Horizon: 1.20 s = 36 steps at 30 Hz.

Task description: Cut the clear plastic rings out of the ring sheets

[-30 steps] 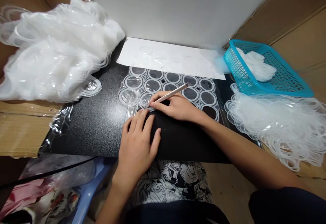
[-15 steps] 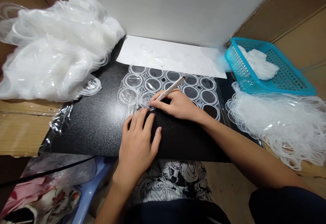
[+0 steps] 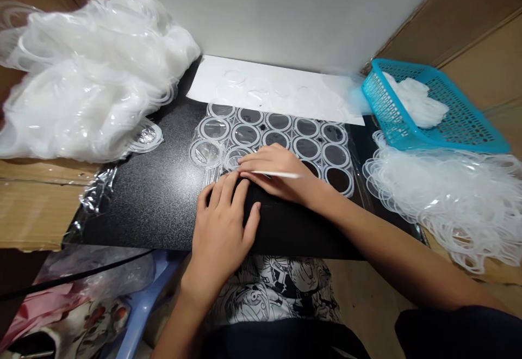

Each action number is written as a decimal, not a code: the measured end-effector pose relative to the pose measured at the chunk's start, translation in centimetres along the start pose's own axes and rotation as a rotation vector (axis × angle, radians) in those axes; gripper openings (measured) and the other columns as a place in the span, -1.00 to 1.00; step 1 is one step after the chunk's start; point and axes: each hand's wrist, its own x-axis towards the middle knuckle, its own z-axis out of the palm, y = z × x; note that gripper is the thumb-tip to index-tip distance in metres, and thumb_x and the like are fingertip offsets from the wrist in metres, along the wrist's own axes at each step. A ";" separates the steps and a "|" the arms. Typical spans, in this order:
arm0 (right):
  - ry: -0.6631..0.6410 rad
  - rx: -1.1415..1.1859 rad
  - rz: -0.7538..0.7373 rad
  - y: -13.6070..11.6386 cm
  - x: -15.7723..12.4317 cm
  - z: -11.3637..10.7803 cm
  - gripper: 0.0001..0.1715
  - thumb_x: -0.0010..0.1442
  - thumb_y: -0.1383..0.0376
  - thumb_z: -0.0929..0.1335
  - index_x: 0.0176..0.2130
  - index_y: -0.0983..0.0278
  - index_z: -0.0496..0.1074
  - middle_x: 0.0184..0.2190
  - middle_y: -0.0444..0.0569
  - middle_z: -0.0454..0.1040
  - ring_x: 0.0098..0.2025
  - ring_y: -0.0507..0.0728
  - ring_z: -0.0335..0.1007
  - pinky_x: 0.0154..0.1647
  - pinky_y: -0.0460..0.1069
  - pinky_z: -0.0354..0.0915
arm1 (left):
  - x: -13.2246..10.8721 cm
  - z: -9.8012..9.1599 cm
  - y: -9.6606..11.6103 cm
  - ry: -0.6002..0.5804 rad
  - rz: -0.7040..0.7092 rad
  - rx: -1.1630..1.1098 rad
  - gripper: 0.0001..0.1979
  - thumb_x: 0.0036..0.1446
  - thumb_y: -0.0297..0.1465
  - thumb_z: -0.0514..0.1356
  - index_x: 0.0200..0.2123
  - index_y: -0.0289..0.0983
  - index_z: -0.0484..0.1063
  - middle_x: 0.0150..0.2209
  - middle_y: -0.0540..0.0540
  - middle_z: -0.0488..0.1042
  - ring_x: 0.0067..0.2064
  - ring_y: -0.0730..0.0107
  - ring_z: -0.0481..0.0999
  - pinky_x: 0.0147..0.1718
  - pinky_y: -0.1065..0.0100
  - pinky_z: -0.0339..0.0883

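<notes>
While our right hand grasps a white stick over the ring sheet, our left hand rests by its near edge, fingers loosely spread.

From my end I am watching a black desk, its finish looking speckled where light is glaring on the left half. A sheet of clear film with pale rings is lying flat across the middle, reaching up to a strip of white paper at the far side; I am making out faint round outlines on that paper. A heap of white rings is covering the far left corner, and crinkled clear film is following the left edge. A pile of translucent rings is overlapping the right edge.
</notes>
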 end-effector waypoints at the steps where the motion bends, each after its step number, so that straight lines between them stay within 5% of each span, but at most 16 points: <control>1: -0.005 -0.091 -0.035 0.0 -0.1 0.1 -0.66 0.52 0.25 0.25 0.01 0.21 0.60 0.04 0.02 0.66 0.00 0.19 0.55 -0.01 0.12 0.30 | 0.0 0.0 0.0 0.000 0.000 0.002 -0.57 0.45 -0.28 0.08 0.29 -0.30 0.31 0.33 -0.28 0.38 0.34 -0.01 0.34 0.30 -0.05 0.14; 8: 0.099 -0.374 0.032 1.0 1.8 -1.1 -0.62 0.52 0.32 0.20 0.07 0.25 0.56 0.06 0.08 0.64 -0.01 0.24 0.51 -0.02 0.16 0.28 | 0.0 0.1 0.1 0.000 0.000 0.009 -0.61 0.46 -0.28 0.08 0.24 -0.31 0.37 0.30 -0.30 0.40 0.33 -0.04 0.34 0.31 -0.07 0.13; 16: 0.415 -0.083 0.299 4.5 7.3 -3.9 -0.63 0.50 0.14 0.26 0.00 0.19 0.61 0.01 0.08 0.64 0.02 0.25 0.53 0.09 0.19 0.39 | 0.0 0.0 0.2 0.016 -0.013 -0.066 -0.65 0.44 -0.31 0.11 0.21 -0.27 0.37 0.29 -0.28 0.39 0.34 -0.05 0.33 0.31 -0.10 0.15; 20: 0.186 0.192 0.258 2.0 8.0 -1.5 -0.68 0.45 0.15 0.33 -0.04 0.19 0.65 -0.04 0.02 0.67 -0.04 0.20 0.57 0.03 0.14 0.46 | -0.1 -1.1 -1.0 0.047 -0.022 -0.232 -0.69 0.43 -0.33 0.13 0.18 -0.25 0.38 0.29 -0.25 0.40 0.33 0.07 0.36 0.29 0.03 0.23; 24: -0.081 0.381 0.189 0.0 7.7 0.9 -0.75 0.41 0.19 0.37 -0.07 0.12 0.66 -0.03 -0.09 0.68 0.01 0.15 0.59 0.13 0.10 0.44 | -0.3 -2.1 -3.4 0.110 -0.101 -0.140 -0.68 0.43 -0.35 0.12 0.18 -0.28 0.39 0.28 -0.31 0.41 0.33 0.02 0.36 0.29 -0.02 0.22; 36: -0.149 0.422 0.287 -0.2 7.7 1.1 -0.78 0.38 0.15 0.41 -0.12 0.13 0.68 -0.02 -0.07 0.68 0.05 0.20 0.58 0.17 0.14 0.41 | -0.5 -1.7 -4.5 0.071 -0.125 -0.005 -0.64 0.45 -0.31 0.08 0.23 -0.26 0.36 0.33 -0.28 0.40 0.35 0.01 0.36 0.26 -0.05 0.18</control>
